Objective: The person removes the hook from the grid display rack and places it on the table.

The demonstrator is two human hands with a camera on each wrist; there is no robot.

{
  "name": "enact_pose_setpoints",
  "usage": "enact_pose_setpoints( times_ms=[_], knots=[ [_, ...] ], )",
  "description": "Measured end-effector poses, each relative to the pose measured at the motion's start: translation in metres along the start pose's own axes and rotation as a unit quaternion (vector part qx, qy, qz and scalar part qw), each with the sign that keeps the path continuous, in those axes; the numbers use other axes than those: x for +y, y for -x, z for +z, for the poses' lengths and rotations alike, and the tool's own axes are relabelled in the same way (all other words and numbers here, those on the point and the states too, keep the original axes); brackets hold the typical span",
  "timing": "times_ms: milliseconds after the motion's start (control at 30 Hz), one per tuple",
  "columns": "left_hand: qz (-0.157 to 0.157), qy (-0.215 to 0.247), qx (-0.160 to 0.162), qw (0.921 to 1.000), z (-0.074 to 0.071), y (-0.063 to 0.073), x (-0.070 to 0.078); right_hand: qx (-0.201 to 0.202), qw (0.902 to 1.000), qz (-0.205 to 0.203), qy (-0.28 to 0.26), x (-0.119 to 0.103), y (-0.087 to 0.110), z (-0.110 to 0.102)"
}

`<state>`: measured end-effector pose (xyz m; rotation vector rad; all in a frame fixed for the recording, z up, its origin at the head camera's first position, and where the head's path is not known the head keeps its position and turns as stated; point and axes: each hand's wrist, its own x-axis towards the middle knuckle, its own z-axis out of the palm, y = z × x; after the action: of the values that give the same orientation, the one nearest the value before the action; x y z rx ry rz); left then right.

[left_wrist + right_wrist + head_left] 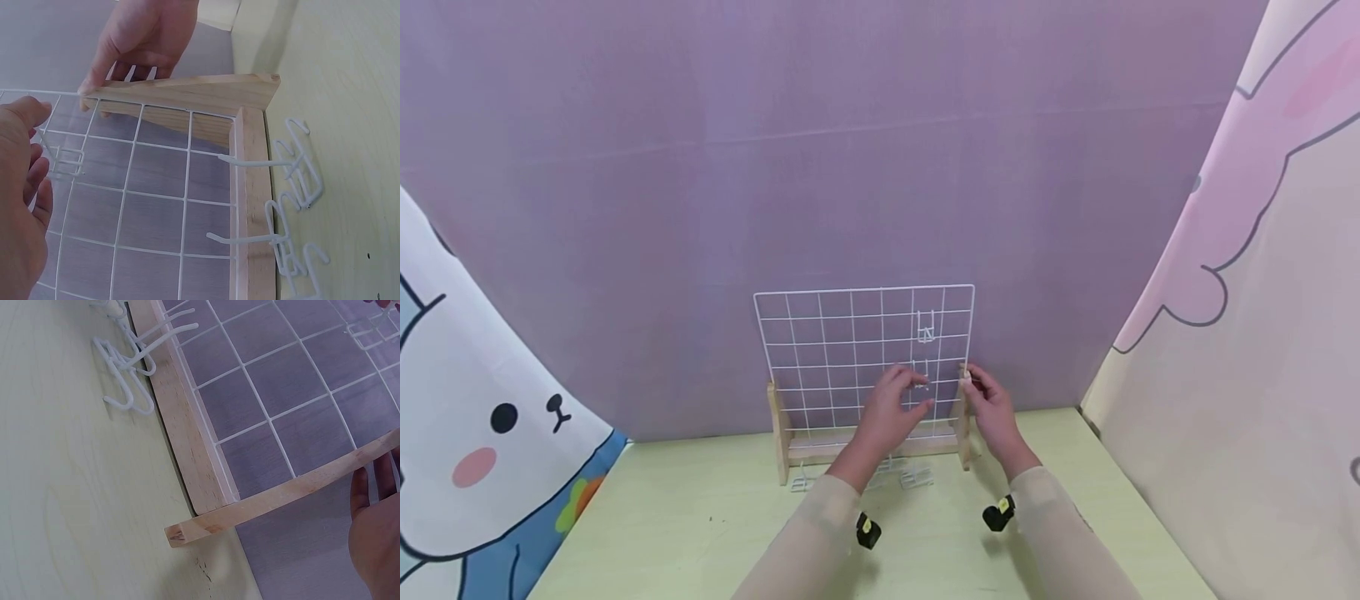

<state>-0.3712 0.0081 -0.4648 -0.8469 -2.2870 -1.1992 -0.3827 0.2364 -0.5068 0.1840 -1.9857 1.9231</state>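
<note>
A white wire grid panel (835, 354) stands upright in a wooden stand (778, 437). My left hand (891, 412) is in front of its right half, thumb and fingers spread apart. Close by its fingertips, a white wire hook (67, 161) hangs on the grid. Higher up on the same side hangs another white hook (926, 329). At the panel's right edge, my right hand (996, 417) grips the top of the stand's side post (187, 94), thumb in front and fingers behind.
Several loose white wire hooks (303, 169) lie on the pale table (685, 517) along the front of the stand. A purple cloth (865, 167) rises close behind the panel. Printed cloths flank the table, a rabbit face (512, 467) on the left one.
</note>
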Motion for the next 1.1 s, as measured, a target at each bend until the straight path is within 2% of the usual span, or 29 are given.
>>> enact_pose_setpoints(
  times_ms=[333, 667, 1100],
  knots=[
    [0.008, 0.007, 0.003, 0.9999, 0.0025, -0.0035, -0.0021, -0.002, 1.0, 0.004, -0.005, -0.0002, 0.0004, 0.0001],
    [0.017, 0.012, 0.031, 0.9993, 0.0048, -0.007, -0.0023, -0.006, 1.0, 0.002, 0.001, -0.0003, -0.0003, -0.0011],
    [-0.004, 0.021, 0.042, 0.9989, 0.0056, -0.0086, -0.0022, -0.004, 0.9999, 0.009, 0.007, -0.0009, 0.0002, -0.0012]
  ],
)
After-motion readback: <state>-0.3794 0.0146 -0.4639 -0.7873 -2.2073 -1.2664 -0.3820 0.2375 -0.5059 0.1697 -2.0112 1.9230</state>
